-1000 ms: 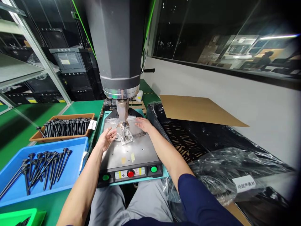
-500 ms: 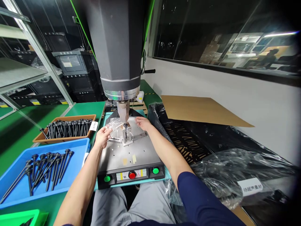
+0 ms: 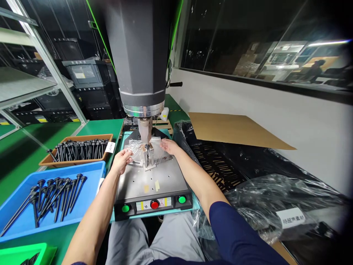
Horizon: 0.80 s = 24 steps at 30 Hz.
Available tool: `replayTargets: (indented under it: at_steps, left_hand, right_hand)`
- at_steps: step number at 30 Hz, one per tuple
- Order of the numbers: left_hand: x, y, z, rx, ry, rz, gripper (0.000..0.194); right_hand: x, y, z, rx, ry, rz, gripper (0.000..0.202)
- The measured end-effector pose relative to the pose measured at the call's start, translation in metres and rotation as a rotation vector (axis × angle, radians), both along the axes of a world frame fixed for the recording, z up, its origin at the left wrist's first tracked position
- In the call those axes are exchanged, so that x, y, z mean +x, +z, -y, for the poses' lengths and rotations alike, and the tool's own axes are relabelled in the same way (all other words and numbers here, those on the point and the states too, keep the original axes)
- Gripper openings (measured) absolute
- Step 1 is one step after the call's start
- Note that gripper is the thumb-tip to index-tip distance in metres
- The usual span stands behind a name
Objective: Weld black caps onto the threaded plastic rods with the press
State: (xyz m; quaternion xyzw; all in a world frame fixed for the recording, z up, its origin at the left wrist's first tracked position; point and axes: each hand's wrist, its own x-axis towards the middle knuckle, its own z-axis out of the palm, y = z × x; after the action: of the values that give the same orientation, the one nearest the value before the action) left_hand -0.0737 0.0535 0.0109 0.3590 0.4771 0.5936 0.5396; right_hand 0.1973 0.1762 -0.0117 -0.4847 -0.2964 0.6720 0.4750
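Note:
My left hand [image 3: 122,161] pinches the edge of a crumpled clear plastic film [image 3: 135,146] at the left of a small metal fixture [image 3: 149,162]. My right hand [image 3: 169,146] is on the fixture's other side, its fingers stretched toward the clear plastic; whether they touch it is unclear. In the fixture stands a black stem-like part [image 3: 147,150], its lower end partly hidden. Directly above it is the metal tip [image 3: 145,130] of a large grey machine head [image 3: 142,55]. The fixture is mounted on a grey metal plate [image 3: 162,182].
Green buttons [image 3: 125,208] and a red button [image 3: 154,204] line the machine's front. At left, a blue tray [image 3: 91,180] and a brown tray [image 3: 46,162] hold black stemmed parts. At right are cardboard [image 3: 239,129] and a plastic-lined box [image 3: 190,136].
My right hand has shifted slightly right and down, beside the fixture. My left hand has barely moved and keeps its pinch on the film. The view has shifted a little.

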Motion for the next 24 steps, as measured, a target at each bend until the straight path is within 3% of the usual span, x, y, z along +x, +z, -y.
replayTargets:
  at_steps: [14, 24]
  left_hand:
    - [0.002, 0.007, 0.001, 0.050, -0.021, 0.027, 0.052]
    - [-0.001, 0.006, 0.003, 0.029, -0.033, 0.005, 0.039]
  right_hand:
    - [0.009, 0.000, 0.019, -0.019, 0.038, 0.027, 0.007]
    - [0.016, -0.012, 0.024, -0.048, 0.012, 0.073, 0.011]
